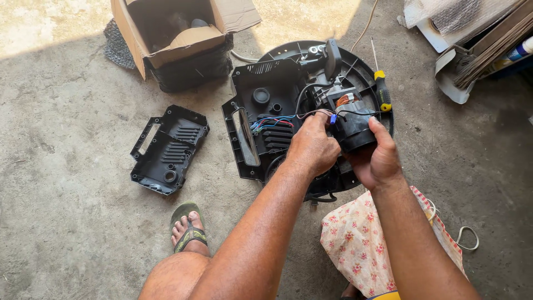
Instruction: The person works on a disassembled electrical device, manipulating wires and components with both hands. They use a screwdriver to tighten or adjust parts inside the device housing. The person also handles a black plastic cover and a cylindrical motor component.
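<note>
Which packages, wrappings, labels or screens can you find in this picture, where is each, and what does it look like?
Cardboard box: top left on the concrete floor, brown, flaps open, tipped on its side.
Bubble wrap: top right corner, pale crumpled sheet around a white part.
Floral cloth bag: bottom centre by the right arm, cream with pink flowers.
No labels or screens can be made out.

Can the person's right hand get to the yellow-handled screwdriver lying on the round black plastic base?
Probably yes, but not right now. The right hand is wrapped around the black motor, so it is busy. The yellow-handled screwdriver lies uncovered just beyond it on the round black base, nothing blocking the way.
</note>
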